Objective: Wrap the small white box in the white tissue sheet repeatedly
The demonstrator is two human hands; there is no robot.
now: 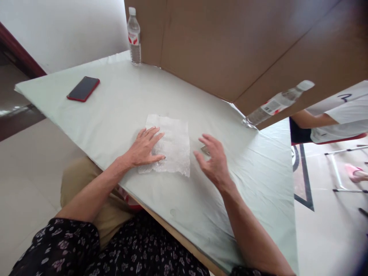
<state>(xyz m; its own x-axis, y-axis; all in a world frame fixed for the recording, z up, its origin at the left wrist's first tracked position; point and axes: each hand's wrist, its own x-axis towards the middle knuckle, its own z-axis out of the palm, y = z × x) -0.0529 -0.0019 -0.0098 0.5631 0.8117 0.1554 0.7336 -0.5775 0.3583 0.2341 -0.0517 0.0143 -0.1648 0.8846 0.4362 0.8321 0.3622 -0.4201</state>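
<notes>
A white paper towel (175, 142) lies spread flat on the pale green table cover (120, 103). My left hand (145, 147) rests flat on the towel's left part, fingers stretched out and pressing it down. My right hand (214, 159) hovers just right of the towel, fingers spread and slightly curled, holding nothing. A small dark object (204, 150) lies on the table partly hidden under my right fingers; I cannot make out what it is.
A red-cased phone (83, 89) lies at the far left. One water bottle (134, 36) stands at the back by a tall cardboard screen (230, 46); another bottle (276, 104) stands at the right. Another person's arm (310, 119) shows beyond the screen.
</notes>
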